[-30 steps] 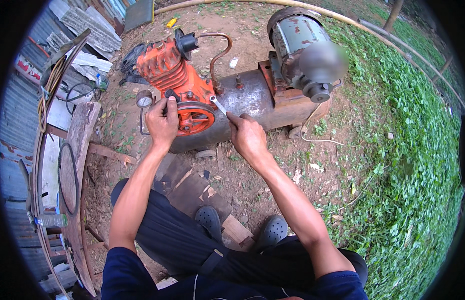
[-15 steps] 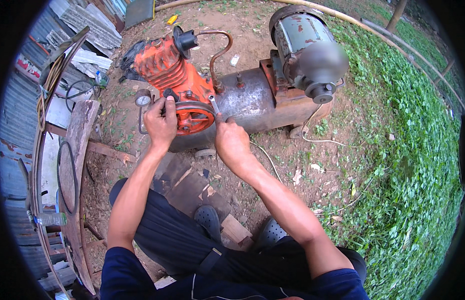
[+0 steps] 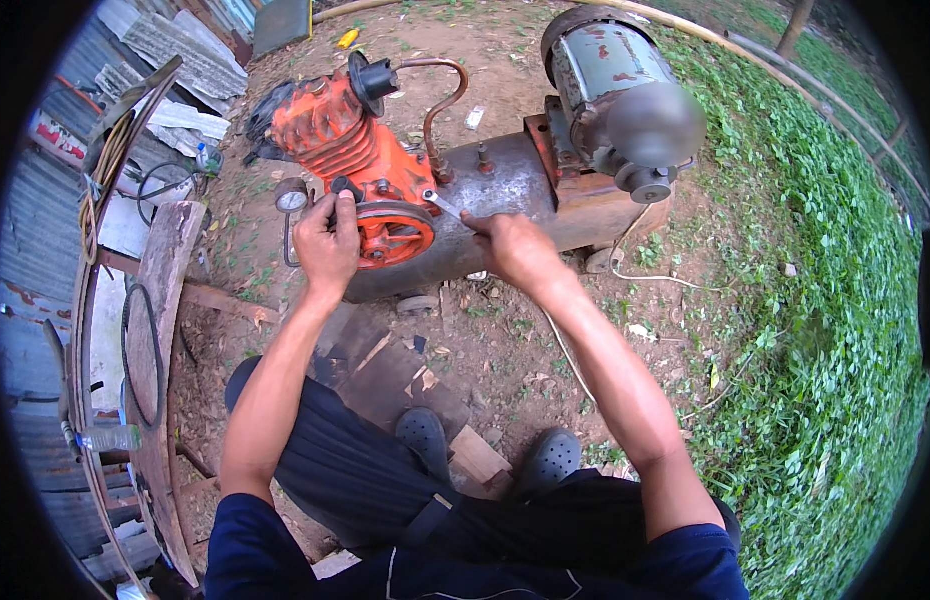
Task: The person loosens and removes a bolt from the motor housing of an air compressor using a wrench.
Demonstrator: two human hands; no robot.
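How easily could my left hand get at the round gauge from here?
Probably yes: the round gauge sits just left of your left hand, and nothing visible blocks the gap, though that hand would likely have to leave the orange pulley wheel beside it.

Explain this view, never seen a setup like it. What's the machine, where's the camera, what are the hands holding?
No robot here: a person works bare-handed, filmed by a wide fisheye camera on their head, looking down, so straight edges bend.

The machine looks like an air compressor: an orange pump and a grey-green motor on a steel tank, which lies on its side above dirt ground.

The right hand holds a wrench, its ring end at the pump's lower right; whether it sits on a bolt is too small to tell. The left hand is at the left of the pulley; its exact grip is unclear.
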